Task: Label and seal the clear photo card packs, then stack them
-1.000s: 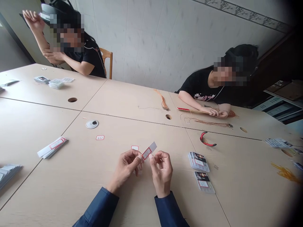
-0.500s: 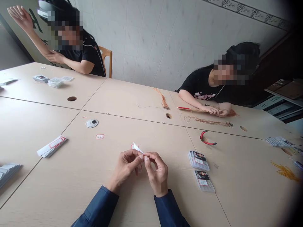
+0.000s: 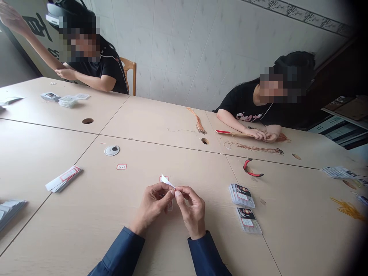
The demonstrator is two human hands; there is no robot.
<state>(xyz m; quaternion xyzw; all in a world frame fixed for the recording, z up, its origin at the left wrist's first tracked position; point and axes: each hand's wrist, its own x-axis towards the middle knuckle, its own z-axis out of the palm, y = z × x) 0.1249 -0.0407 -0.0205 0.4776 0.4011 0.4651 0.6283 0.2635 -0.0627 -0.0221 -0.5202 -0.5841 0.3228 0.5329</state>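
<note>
A small white paper strip (image 3: 166,181), bent up to a pointed end, is pinched between the fingertips of my left hand (image 3: 155,199) and my right hand (image 3: 191,207). Both hands are closed, thumbs and index fingers meeting where the strip ends in a reddish edge. Beneath my hands, a clear plastic case (image 3: 170,206) on the table is mostly hidden, and a bit of red-bordered print shows behind the strip. To the right lie a stack of clear cases with black cards (image 3: 241,195) and a single similar case (image 3: 249,221). A red-bordered label (image 3: 121,166) rests farther left.
Stacked white strips (image 3: 63,178) and a round cable-hole cover (image 3: 112,150) sit at the left. Red-handled pliers (image 3: 251,168) lie right of centre. Across the table (image 3: 143,126), one person handles orange cords (image 3: 250,148); another person (image 3: 89,73) sits far left, arm raised.
My hands keep their pinch on the paper strip with hardly any movement. At the far left, the other person's raised arm has moved further out to the left.
</note>
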